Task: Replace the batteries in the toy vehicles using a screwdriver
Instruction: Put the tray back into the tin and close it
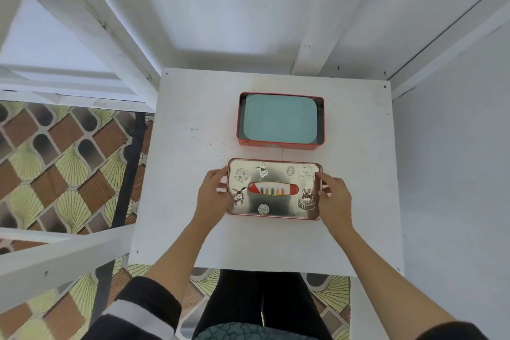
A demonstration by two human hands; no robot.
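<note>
A: Nearest the camera were your own dark trousers [265, 301] and your forearms, a striped black-and-white sleeve [138, 309] on the left one. What had your fingers hold of?

B: You tell me; I only saw metal

A: Your left hand [211, 193] gripped the left short edge of the tin lid [273, 189], fingers curled over its far corner and the thumb on the rim nearer you. Your right hand [332, 196] held the opposite short edge the same way, fingertips hooked round the far right corner. The lid lay between your two hands, shiny inside face up, embossed rabbits and a cake showing, with a red oval window in the middle

B: And just past my fingertips?

A: The open red tin [280, 143] sat beyond them on the white table [179, 201], apart from the lid. A pale blue tray [280, 119] filled it. I could not tell what lay under that tray; no toy vehicle or screwdriver was visible

B: Left of my left hand?

A: Bare tabletop, then the patterned floor [63, 157] below
</note>
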